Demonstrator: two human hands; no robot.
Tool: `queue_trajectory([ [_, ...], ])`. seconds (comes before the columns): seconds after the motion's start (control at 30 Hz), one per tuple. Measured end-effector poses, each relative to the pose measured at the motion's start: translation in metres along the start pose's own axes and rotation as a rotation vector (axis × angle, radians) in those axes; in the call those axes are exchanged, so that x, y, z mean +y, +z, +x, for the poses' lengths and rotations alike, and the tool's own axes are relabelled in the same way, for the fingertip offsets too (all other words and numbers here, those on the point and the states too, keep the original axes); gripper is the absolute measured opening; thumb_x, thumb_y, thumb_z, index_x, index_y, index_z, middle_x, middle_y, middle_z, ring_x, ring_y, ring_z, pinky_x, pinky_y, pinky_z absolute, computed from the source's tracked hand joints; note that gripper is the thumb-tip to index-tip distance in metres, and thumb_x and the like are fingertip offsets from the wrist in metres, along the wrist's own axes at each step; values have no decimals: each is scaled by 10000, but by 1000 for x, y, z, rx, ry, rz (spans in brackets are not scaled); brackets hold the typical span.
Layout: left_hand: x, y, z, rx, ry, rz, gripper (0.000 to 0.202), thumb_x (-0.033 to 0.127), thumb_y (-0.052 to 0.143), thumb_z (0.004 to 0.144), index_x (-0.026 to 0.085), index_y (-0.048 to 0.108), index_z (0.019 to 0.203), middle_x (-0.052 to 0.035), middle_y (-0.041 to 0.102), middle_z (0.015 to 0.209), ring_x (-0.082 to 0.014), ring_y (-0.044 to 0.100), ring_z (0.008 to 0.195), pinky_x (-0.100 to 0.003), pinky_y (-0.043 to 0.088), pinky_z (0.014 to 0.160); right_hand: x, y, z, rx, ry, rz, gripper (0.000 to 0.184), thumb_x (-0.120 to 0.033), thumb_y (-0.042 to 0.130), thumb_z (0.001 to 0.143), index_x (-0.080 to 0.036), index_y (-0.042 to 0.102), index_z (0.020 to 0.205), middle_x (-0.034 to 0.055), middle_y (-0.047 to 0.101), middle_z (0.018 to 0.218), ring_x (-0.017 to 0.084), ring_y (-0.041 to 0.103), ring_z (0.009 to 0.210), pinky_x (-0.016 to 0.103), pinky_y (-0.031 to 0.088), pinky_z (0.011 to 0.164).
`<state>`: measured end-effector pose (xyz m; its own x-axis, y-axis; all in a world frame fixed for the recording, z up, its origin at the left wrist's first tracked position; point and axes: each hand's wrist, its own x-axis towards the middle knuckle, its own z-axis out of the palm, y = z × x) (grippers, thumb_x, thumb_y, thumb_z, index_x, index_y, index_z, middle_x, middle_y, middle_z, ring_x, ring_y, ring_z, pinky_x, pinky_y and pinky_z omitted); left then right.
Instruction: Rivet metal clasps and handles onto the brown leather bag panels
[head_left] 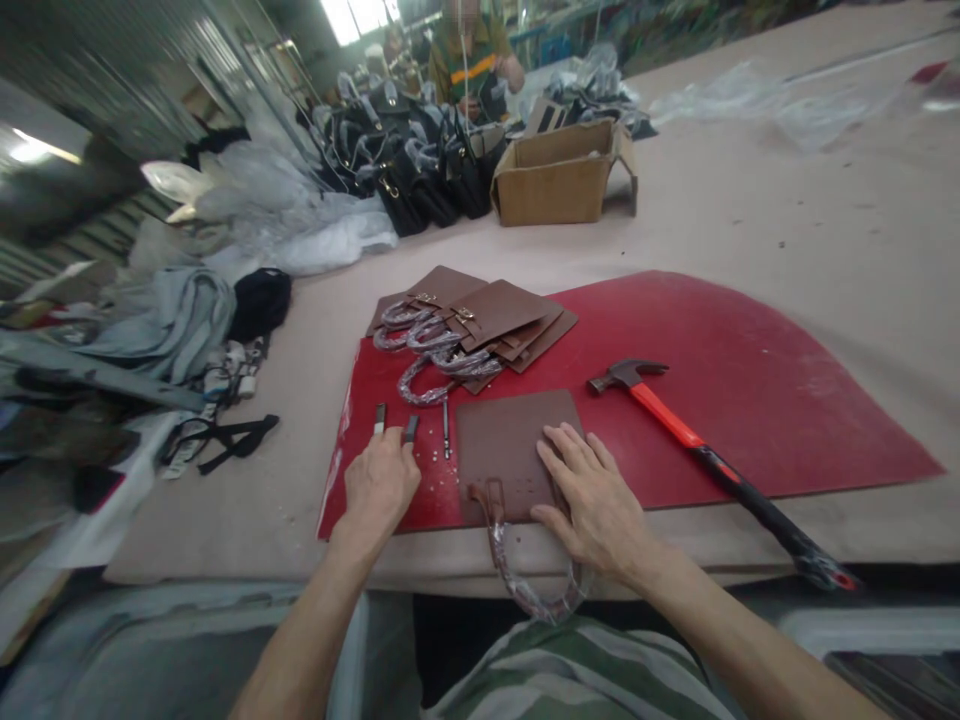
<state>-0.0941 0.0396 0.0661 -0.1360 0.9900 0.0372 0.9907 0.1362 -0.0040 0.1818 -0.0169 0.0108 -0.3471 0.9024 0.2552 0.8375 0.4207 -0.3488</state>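
Observation:
My right hand (pixel 592 490) lies with its fingers outstretched on the right side of a brown leather bag panel (pixel 517 440). A curved handle (pixel 517 585) wrapped in clear plastic hangs from the panel's near edge, over the table edge. To the left, my left hand (pixel 381 480) is closed, fingers curled down near the red mat. Short metal tools (pixel 380 415) stick out past its fingertips; what lies under the fingers is hidden. A thin metal punch (pixel 446 430) lies between that hand and the panel. Right of the panel rests a claw hammer (pixel 690 440) with a red and black handle.
More brown panels with wrapped handles (pixel 480 320) are piled on the red mat (pixel 750 380). Behind them stand a cardboard box (pixel 555 175) and several black handbags (pixel 435 170). A person (pixel 472 65) is at the far side. Plastic wrapping and straps clutter the left.

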Motion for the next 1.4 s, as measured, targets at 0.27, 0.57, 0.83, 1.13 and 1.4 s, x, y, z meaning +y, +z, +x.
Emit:
queue_trajectory([
  [0.27, 35, 2, 26, 42, 151, 53, 267, 358, 544, 933, 148, 709, 935, -158, 703, 1000, -289, 699, 940, -376, 517, 837, 8, 8, -1, 58, -45, -61, 641, -396, 625, 854, -108, 502, 1413, 195, 424, 1537, 364, 346, 1441, 575, 297, 1168],
  [0.57, 47, 6, 73, -290, 39, -198, 139, 266, 627, 770, 165, 680, 690, -169, 734, 746, -313, 734, 848, -331, 513, 720, 0, -3, 2, -31, 3, -38, 658, -418, 634, 850, -80, 517, 1401, 211, 417, 1536, 380, 338, 1440, 576, 274, 1181],
  [0.83, 39, -9, 19, -123, 40, -1090, 159, 321, 594, 816, 168, 585, 860, -17, 695, 684, -161, 667, 565, -256, 533, 585, -3, -5, 2, -42, 32, 4, 690, -401, 677, 825, -77, 513, 1412, 205, 411, 1541, 372, 315, 1451, 557, 236, 1199],
  [1.13, 81, 23, -44, -188, 217, -1398, 132, 300, 563, 925, 171, 589, 936, -39, 709, 850, -157, 703, 783, -286, 596, 745, -5, -6, 2, -50, 38, -4, 691, -408, 681, 825, -84, 517, 1412, 211, 408, 1542, 372, 315, 1452, 566, 241, 1192],
  [1.4, 81, 29, -49, -112, 309, -1359, 84, 229, 507, 959, 180, 576, 959, -32, 704, 862, -146, 701, 793, -294, 598, 779, -4, -3, 0, -29, 36, 6, 684, -409, 667, 831, -91, 510, 1416, 199, 410, 1543, 364, 306, 1458, 551, 221, 1202],
])
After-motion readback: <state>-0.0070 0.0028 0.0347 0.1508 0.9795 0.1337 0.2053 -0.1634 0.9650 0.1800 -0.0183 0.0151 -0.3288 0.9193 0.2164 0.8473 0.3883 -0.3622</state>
